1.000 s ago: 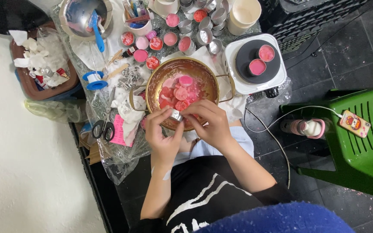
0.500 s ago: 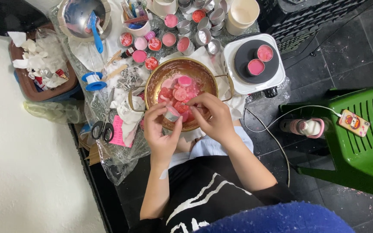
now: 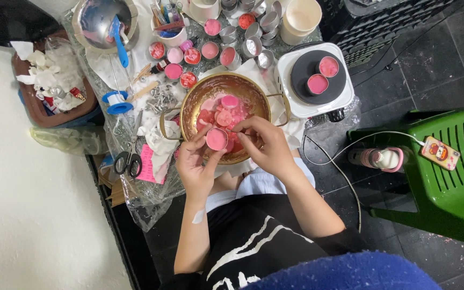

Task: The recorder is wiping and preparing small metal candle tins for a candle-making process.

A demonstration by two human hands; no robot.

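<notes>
A gold metal bowl [image 3: 206, 94] with two handles sits on a low plastic-covered table and holds several pink wax discs [image 3: 224, 114]. Over its near rim, my left hand [image 3: 193, 167] holds a small round cup of pink wax [image 3: 216, 139], its pink face turned up. My right hand [image 3: 266, 147] pinches the same cup from the right side with thumb and fingers. Both forearms reach forward from my lap.
Several small metal cups, some filled pink or red [image 3: 210, 27], stand behind the bowl. A white hot plate [image 3: 314, 80] with two pink cups is at right. Scissors [image 3: 128, 161], a steel bowl with a blue spatula [image 3: 102, 21], a brown basket [image 3: 49, 86], a green chair [image 3: 447, 182] and a bottle [image 3: 378, 158] surround.
The cup in my hands has been turned: earlier its metal side showed, now its pink wax face points up. Both hands stayed over the bowl's near rim.
</notes>
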